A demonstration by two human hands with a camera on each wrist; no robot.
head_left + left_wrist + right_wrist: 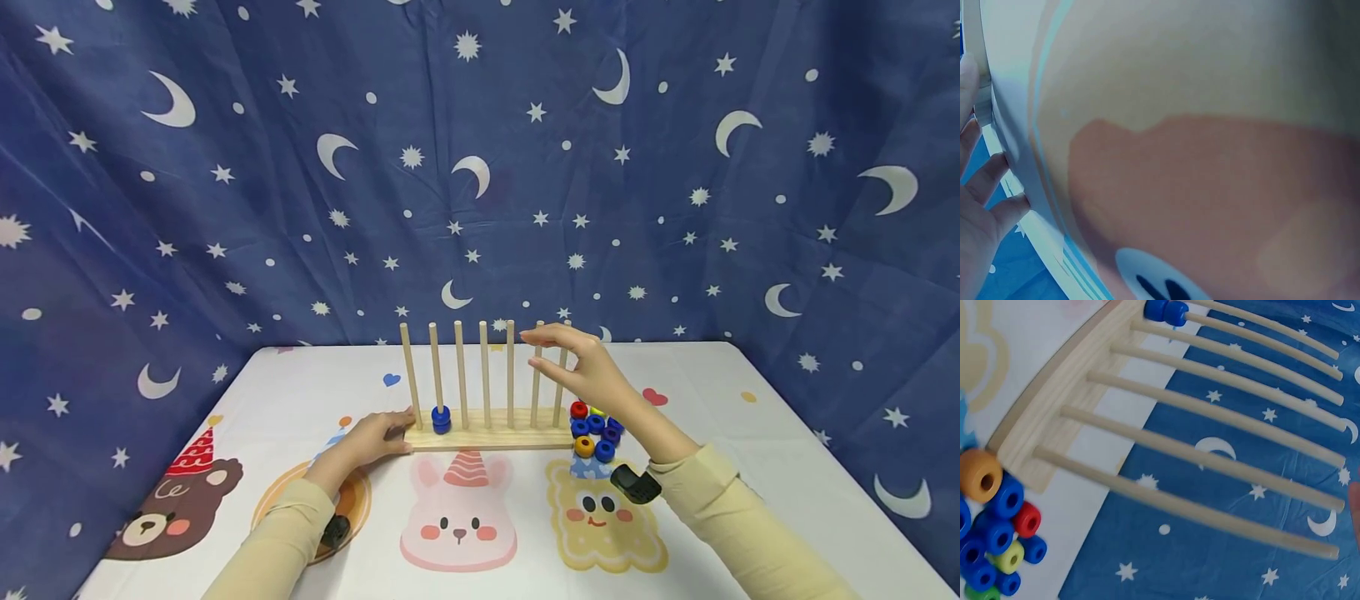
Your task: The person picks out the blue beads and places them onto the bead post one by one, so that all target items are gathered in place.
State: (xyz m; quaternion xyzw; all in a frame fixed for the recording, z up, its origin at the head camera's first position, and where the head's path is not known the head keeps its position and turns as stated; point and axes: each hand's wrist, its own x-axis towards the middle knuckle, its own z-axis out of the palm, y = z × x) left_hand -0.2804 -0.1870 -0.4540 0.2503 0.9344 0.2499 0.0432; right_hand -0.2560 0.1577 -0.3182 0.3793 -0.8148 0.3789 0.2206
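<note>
A wooden peg stand with several upright pegs sits on the table. Two blue beads are stacked on its second peg from the left, also seen at the top of the right wrist view. My left hand grips the left end of the base, thumb at the front and fingers toward the back. In the left wrist view only its fingers show, at the left edge. Raised before the rightmost pegs, my right hand holds nothing, thumb and fingers apart. A sliver of it enters the right wrist view's right edge.
Loose beads in blue, red, yellow, green and orange lie bunched against the stand's right end, partly under my right forearm. A white cloth with cartoon animals covers the table. Behind it hangs a blue curtain with moons and stars.
</note>
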